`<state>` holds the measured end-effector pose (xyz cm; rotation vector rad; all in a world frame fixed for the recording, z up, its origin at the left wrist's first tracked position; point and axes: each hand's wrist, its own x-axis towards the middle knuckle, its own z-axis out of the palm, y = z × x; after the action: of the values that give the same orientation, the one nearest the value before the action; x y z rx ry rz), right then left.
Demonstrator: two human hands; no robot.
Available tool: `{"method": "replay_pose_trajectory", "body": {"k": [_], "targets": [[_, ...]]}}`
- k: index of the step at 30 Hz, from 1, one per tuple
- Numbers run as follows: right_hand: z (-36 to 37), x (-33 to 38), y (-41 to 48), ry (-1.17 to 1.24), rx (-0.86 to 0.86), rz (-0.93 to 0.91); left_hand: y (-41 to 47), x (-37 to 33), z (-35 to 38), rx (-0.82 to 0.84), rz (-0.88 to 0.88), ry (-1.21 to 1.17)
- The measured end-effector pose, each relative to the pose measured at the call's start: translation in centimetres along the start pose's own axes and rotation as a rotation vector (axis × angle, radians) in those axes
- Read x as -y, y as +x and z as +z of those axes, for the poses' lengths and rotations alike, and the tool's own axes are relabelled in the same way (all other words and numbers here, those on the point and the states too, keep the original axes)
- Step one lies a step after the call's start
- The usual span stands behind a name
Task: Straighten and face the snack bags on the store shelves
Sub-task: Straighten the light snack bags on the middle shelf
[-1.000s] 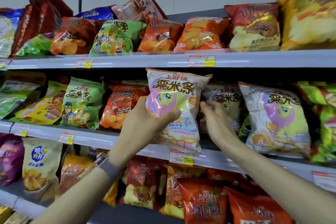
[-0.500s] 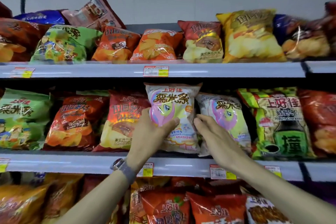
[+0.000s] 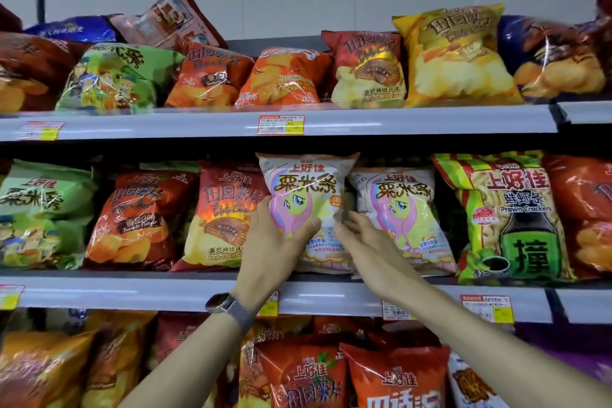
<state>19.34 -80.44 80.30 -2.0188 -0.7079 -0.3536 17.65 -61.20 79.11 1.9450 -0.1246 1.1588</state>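
Since a second ago the white pony bag [image 3: 306,202] has gone from hanging out past the shelf lip to sitting back on the middle shelf [image 3: 132,291], upright and face-out, touching its twin bag [image 3: 402,209] on the right. The left hand [image 3: 271,242] grips its left edge with the thumb laid across the front. The right hand [image 3: 367,242] has fairly straight fingers pressed against the lower right edge, in the gap between the two bags, and isn't holding anything as far as I can see. Progress-wise I'd say this bag is nearly done, just needs letting go. The top shelf [image 3: 430,121] looks rough though: bags leaning back and one red one [image 3: 172,15] tipped up at an angle behind the rest. The pony bags read 上好佳 and 粟米条. The green striped bag [image 3: 510,215] next along says Prawn Crackers, and the red bag [image 3: 225,209] to the left says Potato Chips and Babyback Ribs. The price tags [image 3: 280,124] are too small to read.
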Motion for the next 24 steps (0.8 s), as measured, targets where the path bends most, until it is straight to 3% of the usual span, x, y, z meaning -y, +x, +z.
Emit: {"method": "replay_pose_trajectory", "body": {"k": [7, 13, 17, 24], "targets": [[1.5, -1.3, -1.1, -0.397, 0.007, -0.135, -0.3, 0.8, -1.1, 0.118, -0.018, 0.083], [2.1, -2.0, -1.0, -0.404, -0.055, -0.163, -1.2, 0.7, -2.6, 0.132, -0.010, 0.358], [2.7, -2.1, -1.3, -0.432, -0.072, -0.161, -2.8, 0.6, -3.5, 0.121, 0.066, 0.399], [3.2, -1.4, -2.8, -0.398, -0.076, -0.165, -4.2, 1.0, -4.2, 0.163, 0.053, 0.420]]}}
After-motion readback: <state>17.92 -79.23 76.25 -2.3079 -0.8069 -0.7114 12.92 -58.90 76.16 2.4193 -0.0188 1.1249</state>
